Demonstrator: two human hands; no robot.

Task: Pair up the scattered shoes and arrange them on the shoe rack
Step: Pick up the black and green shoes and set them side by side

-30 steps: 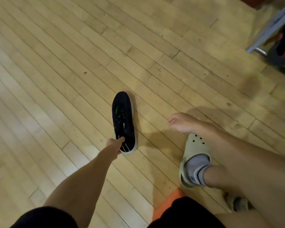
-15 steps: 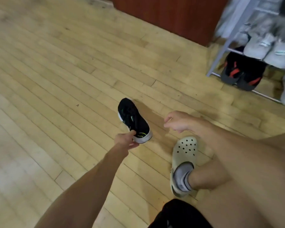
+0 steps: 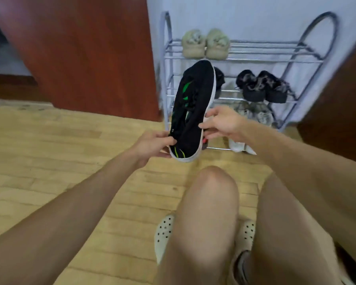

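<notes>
A black sneaker (image 3: 193, 108) with green marks and a white sole is held up in the air, toe pointing at the metal shoe rack (image 3: 308, 60). My left hand (image 3: 152, 144) grips its heel end. My right hand (image 3: 224, 122) pinches the sole's right edge. On the rack's top shelf sits a beige pair (image 3: 206, 43). The middle shelf holds a black pair (image 3: 262, 86) on the right and another black shoe (image 3: 219, 79), mostly hidden behind the held sneaker. Pale shoes (image 3: 255, 114) sit lower down.
A red-brown wooden panel (image 3: 86, 54) stands left of the rack and another dark panel (image 3: 337, 120) at the right. I crouch on a wooden floor (image 3: 60, 153), knees in front, wearing cream perforated clogs (image 3: 162, 235). White shoe tips (image 3: 237, 146) poke out at the rack's foot.
The sneaker has been lifted off the floor by my left hand and carried up in front of the rack. My right hand has come onto it. The view has swung toward the rack.
</notes>
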